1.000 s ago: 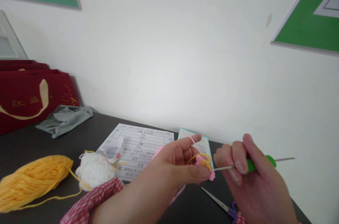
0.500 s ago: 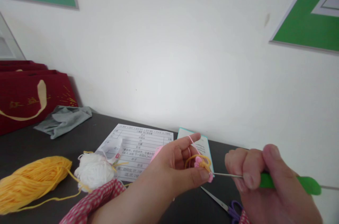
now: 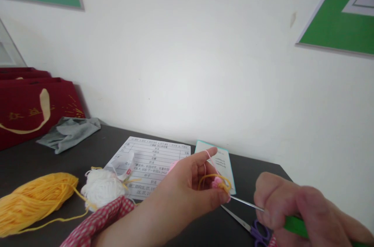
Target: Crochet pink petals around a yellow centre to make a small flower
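Observation:
My left hand (image 3: 195, 184) pinches a small pink and yellow crochet piece (image 3: 218, 183) between thumb and fingers. A pink strand of yarn (image 3: 213, 163) runs over its raised index finger, and a loose yellow strand loops beside the piece. My right hand (image 3: 304, 208) is wrapped round the green handle of a crochet hook (image 3: 295, 226). The hook's thin metal shaft points left and meets the crochet piece; its tip is hidden there. Below my hands, scissors (image 3: 258, 232) with purple handles lie on the dark table, partly covered by my right hand.
On the left lie a yellow yarn skein (image 3: 37, 202) and a white yarn ball (image 3: 102, 188). A printed sheet (image 3: 157, 153) and a small card (image 3: 226, 157) lie behind my left hand. Red bags (image 3: 26, 110) and a grey cloth (image 3: 70, 132) are by the wall (image 3: 187, 75).
My right hand has moved slightly right and down, tilting the hook so its handle end sits lower. The left hand has shifted a little left with the crochet piece.

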A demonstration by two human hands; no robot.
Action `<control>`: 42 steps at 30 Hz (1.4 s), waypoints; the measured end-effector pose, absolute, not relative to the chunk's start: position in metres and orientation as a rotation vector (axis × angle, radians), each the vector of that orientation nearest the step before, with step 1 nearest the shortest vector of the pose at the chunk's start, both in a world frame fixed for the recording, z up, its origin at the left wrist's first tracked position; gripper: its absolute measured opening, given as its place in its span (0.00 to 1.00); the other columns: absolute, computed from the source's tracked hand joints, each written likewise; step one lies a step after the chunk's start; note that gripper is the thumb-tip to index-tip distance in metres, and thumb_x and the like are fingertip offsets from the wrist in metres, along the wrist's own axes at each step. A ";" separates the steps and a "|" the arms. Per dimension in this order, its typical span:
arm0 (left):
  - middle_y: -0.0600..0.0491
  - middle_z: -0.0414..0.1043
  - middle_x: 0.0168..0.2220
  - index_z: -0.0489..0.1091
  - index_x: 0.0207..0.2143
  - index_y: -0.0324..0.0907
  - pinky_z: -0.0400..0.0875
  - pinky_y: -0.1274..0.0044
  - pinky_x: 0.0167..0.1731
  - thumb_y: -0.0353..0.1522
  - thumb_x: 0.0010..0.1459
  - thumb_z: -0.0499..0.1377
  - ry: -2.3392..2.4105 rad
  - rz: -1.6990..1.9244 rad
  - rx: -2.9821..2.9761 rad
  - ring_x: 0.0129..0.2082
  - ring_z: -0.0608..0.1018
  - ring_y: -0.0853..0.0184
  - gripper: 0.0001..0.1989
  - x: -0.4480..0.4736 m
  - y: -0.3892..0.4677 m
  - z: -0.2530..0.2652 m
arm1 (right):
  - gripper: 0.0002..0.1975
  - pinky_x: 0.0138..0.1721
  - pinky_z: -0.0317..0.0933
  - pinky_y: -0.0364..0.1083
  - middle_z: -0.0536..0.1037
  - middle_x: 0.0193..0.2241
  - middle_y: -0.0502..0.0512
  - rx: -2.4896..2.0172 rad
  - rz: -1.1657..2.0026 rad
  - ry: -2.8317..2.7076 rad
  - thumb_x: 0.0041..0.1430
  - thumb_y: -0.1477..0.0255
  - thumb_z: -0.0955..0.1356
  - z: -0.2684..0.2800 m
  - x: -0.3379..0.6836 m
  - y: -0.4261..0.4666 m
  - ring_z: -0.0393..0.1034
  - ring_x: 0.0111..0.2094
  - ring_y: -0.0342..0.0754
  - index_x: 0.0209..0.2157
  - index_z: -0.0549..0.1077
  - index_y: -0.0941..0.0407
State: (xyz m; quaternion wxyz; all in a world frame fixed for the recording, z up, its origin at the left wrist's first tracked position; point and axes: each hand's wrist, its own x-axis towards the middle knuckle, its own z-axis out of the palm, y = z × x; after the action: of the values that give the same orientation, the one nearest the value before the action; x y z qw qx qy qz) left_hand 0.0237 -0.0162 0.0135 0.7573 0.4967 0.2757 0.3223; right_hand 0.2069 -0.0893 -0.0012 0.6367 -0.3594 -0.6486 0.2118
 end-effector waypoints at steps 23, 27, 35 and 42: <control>0.59 0.74 0.30 0.66 0.61 0.37 0.64 0.80 0.35 0.28 0.39 0.77 0.548 0.683 0.884 0.30 0.72 0.75 0.46 0.017 -0.018 0.018 | 0.24 0.19 0.52 0.39 0.56 0.13 0.41 -0.717 1.500 -0.602 0.54 0.59 0.75 -0.001 0.179 -0.054 0.43 0.16 0.38 0.16 0.64 0.55; 0.58 0.73 0.30 0.70 0.58 0.38 0.62 0.79 0.38 0.32 0.41 0.77 0.511 0.651 0.865 0.30 0.71 0.75 0.40 0.015 -0.016 0.018 | 0.22 0.20 0.54 0.40 0.58 0.13 0.42 -0.712 1.490 -0.548 0.52 0.63 0.77 -0.002 0.176 -0.055 0.44 0.17 0.38 0.16 0.66 0.56; 0.58 0.73 0.27 0.71 0.56 0.35 0.60 0.80 0.33 0.27 0.40 0.77 0.482 0.571 0.817 0.27 0.70 0.76 0.39 0.014 -0.014 0.020 | 0.23 0.23 0.60 0.44 0.65 0.15 0.47 -0.792 1.210 -0.783 0.60 0.57 0.72 0.001 0.182 -0.065 0.58 0.19 0.42 0.17 0.71 0.54; 0.58 0.74 0.26 0.68 0.57 0.33 0.60 0.80 0.31 0.26 0.39 0.76 0.480 0.535 0.800 0.26 0.71 0.75 0.41 0.013 -0.013 0.020 | 0.26 0.25 0.59 0.46 0.72 0.16 0.52 -0.747 0.695 -1.111 0.69 0.58 0.64 0.001 0.184 -0.075 0.64 0.22 0.45 0.20 0.79 0.53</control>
State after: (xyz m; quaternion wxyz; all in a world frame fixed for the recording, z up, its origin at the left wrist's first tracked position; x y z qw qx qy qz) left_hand 0.0132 -0.0133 0.0195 0.8589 0.3809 0.2288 0.2547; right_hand 0.1843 -0.0752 0.0008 0.7287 -0.3392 -0.5044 0.3154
